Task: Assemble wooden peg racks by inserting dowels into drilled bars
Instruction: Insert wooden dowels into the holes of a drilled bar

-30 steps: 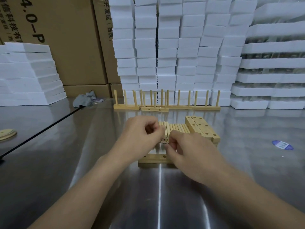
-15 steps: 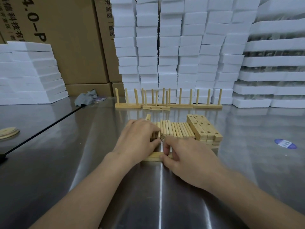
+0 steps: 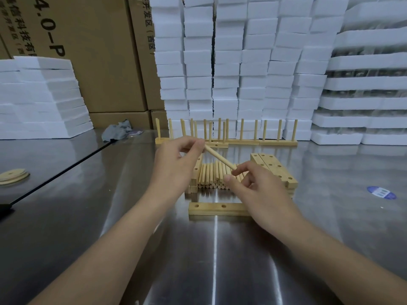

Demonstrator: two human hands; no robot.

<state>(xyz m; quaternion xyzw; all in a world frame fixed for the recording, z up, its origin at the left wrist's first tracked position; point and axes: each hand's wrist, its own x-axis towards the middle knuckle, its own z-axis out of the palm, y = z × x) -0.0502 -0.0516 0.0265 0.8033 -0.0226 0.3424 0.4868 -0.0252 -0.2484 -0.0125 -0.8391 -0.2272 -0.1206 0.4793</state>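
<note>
Just above the dowel pile, one dowel is pinched at its ends by the left hand and right hand, near a drilled bar.

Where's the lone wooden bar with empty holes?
In the head view, the bar lies flat on the table, centred, just nearer the person than the loose dowel pile, its right end behind the right hand.

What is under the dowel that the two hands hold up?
A pile of loose dowels lies under the held dowel. The right hand covers the pile's right part.
</note>
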